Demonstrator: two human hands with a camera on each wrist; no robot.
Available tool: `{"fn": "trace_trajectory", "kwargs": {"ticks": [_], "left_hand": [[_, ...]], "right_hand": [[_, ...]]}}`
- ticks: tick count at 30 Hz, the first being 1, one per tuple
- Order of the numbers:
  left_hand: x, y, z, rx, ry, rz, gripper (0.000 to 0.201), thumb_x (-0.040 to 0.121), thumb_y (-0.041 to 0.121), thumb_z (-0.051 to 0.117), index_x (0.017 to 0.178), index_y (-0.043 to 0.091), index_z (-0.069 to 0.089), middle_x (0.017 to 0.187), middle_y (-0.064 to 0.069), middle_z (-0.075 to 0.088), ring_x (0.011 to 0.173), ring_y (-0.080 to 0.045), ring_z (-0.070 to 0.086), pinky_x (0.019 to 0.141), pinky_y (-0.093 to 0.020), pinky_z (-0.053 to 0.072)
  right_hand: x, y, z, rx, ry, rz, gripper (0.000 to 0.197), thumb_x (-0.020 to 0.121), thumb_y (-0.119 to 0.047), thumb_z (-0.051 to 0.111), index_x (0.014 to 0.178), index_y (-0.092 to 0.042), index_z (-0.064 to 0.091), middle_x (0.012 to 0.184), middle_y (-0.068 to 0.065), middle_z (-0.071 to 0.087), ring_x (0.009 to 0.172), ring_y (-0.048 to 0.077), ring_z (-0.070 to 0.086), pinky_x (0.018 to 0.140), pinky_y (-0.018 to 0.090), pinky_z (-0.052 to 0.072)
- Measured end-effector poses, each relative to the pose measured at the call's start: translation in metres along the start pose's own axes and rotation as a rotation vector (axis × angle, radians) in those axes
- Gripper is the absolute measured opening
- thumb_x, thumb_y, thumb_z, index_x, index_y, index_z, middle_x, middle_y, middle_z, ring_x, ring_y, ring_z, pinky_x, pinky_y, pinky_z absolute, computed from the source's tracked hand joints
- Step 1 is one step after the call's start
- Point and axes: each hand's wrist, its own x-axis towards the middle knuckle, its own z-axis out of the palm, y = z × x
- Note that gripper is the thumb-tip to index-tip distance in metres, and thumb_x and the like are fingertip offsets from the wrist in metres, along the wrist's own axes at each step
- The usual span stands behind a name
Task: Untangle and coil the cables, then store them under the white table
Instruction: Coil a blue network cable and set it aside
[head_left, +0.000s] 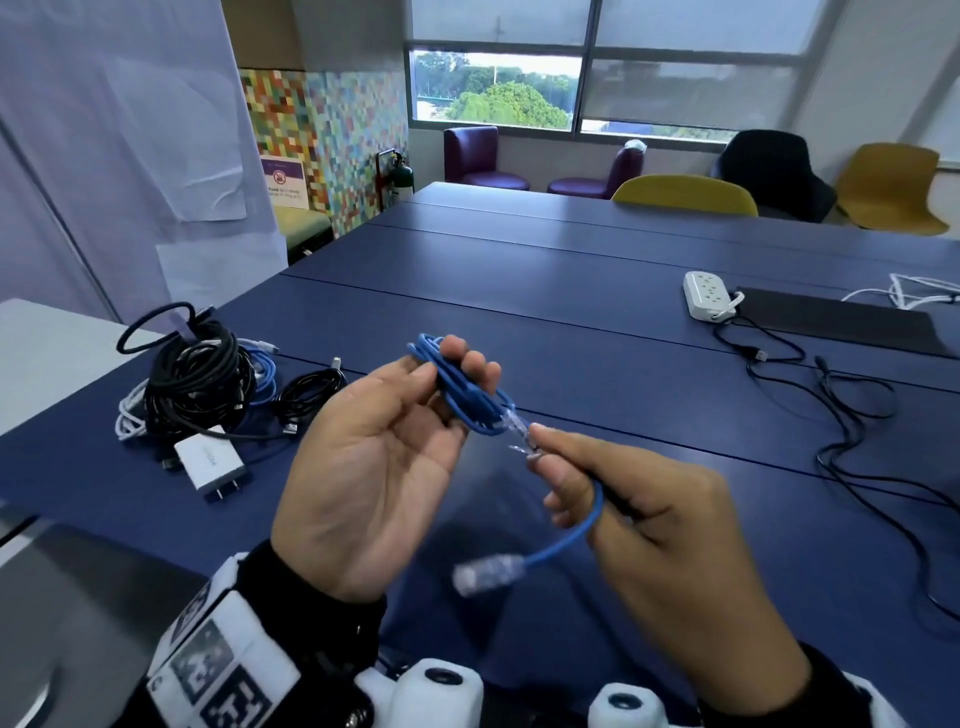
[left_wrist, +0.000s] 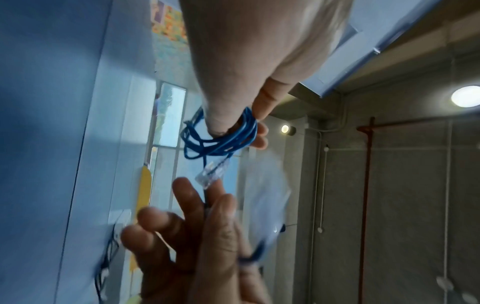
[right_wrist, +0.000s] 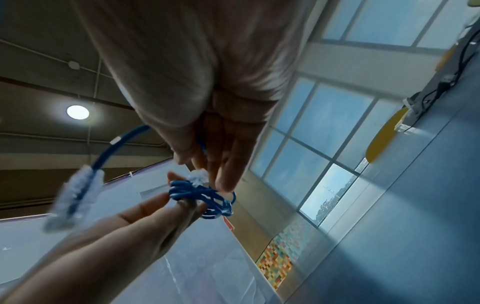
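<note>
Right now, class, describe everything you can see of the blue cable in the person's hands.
The blue cable is thin, round and rubbery-looking, with a clear plastic plug at each end. Most is wound into a small loose coil around the left hand's fingers, held above the blue table. The right hand pinches the cable near one plug beside the coil; the tail curves under that hand to the other plug, hanging free and blurred.

Blue cable (right_wrist: 200, 195) (blurred, perhaps coiled) between hands

Daylight is coming through the window (head_left: 602, 67) beyond the blue table (head_left: 571, 291), with purple armchairs (head_left: 483, 158) sitting beneath it.
</note>
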Motion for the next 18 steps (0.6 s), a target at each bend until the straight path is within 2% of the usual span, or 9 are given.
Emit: {"fn": "trace_trajectory", "kwargs": {"ticks": [3, 6, 10, 12, 14, 15, 16, 17, 18], "left_hand": [[0.000, -0.003, -0.006, 0.222, -0.050, 0.087, 0.024, 0.089, -0.001, 0.051, 0.111, -0.005, 0.056, 0.097, -0.015, 0.068, 0.095, -0.027, 0.070, 0.092, -0.036, 0.054], [-0.004, -0.006, -0.006, 0.555, -0.130, 0.144, 0.027, 0.090, 0.003, 0.050, 0.094, 0.016, 0.073, 0.100, -0.012, 0.073, 0.100, -0.031, 0.069, 0.088, -0.032, 0.054], [-0.003, -0.013, -0.014, 0.933, -0.151, 0.154, 0.019, 0.097, -0.008, 0.044, 0.109, -0.002, 0.058, 0.102, -0.009, 0.073, 0.097, -0.020, 0.070, 0.087, -0.027, 0.052], [-0.001, -0.014, -0.017, 0.994, -0.167, 0.113, 0.020, 0.098, -0.004, 0.045, 0.113, 0.003, 0.056, 0.102, -0.006, 0.073, 0.099, -0.019, 0.069, 0.089, -0.031, 0.052], [-0.005, -0.016, -0.015, 1.052, -0.233, 0.054, 0.020, 0.098, 0.009, 0.046, 0.115, 0.014, 0.057, 0.104, -0.001, 0.073, 0.102, -0.018, 0.068, 0.093, -0.036, 0.051], [-0.007, -0.017, -0.013, 1.055, -0.268, 0.023, 0.017, 0.098, 0.015, 0.047, 0.110, 0.019, 0.059, 0.101, 0.005, 0.074, 0.100, -0.011, 0.068, 0.092, -0.031, 0.052], [-0.011, -0.017, -0.009, 1.057, -0.293, 0.005, 0.011, 0.097, 0.022, 0.050, 0.098, 0.023, 0.060, 0.089, 0.014, 0.074, 0.092, 0.002, 0.067, 0.086, -0.019, 0.052], [-0.013, -0.017, -0.005, 1.073, -0.303, -0.007, 0.015, 0.095, 0.032, 0.054, 0.084, 0.025, 0.060, 0.073, 0.021, 0.071, 0.080, 0.013, 0.063, 0.078, -0.009, 0.049], [-0.015, -0.016, -0.003, 1.091, -0.332, -0.021, 0.020, 0.092, 0.035, 0.059, 0.073, 0.027, 0.059, 0.064, 0.022, 0.067, 0.071, 0.016, 0.060, 0.071, -0.005, 0.047]], "right_hand": [[-0.002, -0.006, -0.001, -0.158, -0.021, -0.149, 0.016, 0.089, -0.024, 0.067, 0.101, -0.017, 0.075, 0.083, -0.009, 0.073, 0.075, 0.003, 0.068, 0.066, 0.024, 0.052], [0.000, -0.011, -0.004, -0.216, -0.102, -0.220, 0.014, 0.092, -0.023, 0.063, 0.097, -0.015, 0.073, 0.072, -0.004, 0.062, 0.064, 0.011, 0.058, 0.059, 0.026, 0.047], [0.002, -0.021, -0.010, -0.265, -0.131, -0.308, 0.012, 0.087, -0.009, 0.067, 0.097, -0.013, 0.074, 0.068, -0.005, 0.053, 0.061, 0.002, 0.043, 0.062, 0.010, 0.035], [0.003, -0.025, -0.013, -0.258, -0.139, -0.310, 0.015, 0.085, -0.008, 0.069, 0.098, -0.013, 0.076, 0.075, -0.011, 0.054, 0.068, -0.007, 0.044, 0.068, 0.005, 0.034], [0.006, -0.028, -0.013, -0.192, -0.161, -0.298, 0.017, 0.086, -0.008, 0.069, 0.100, -0.013, 0.077, 0.082, -0.014, 0.056, 0.078, -0.014, 0.051, 0.076, 0.003, 0.038], [0.008, -0.029, -0.013, -0.150, -0.174, -0.282, 0.016, 0.088, -0.010, 0.068, 0.101, -0.014, 0.077, 0.082, -0.011, 0.059, 0.079, -0.011, 0.056, 0.076, 0.006, 0.042], [0.011, -0.031, -0.014, -0.124, -0.182, -0.268, 0.016, 0.089, -0.013, 0.066, 0.101, -0.015, 0.077, 0.080, -0.007, 0.060, 0.075, -0.004, 0.059, 0.072, 0.009, 0.045], [0.015, -0.033, -0.016, -0.123, -0.180, -0.257, 0.015, 0.090, -0.015, 0.065, 0.099, -0.016, 0.077, 0.077, -0.005, 0.061, 0.070, 0.002, 0.059, 0.068, 0.010, 0.044], [0.020, -0.034, -0.018, -0.137, -0.171, -0.251, 0.013, 0.090, -0.017, 0.066, 0.095, -0.017, 0.078, 0.073, -0.004, 0.061, 0.067, 0.006, 0.057, 0.064, 0.011, 0.041]]}}
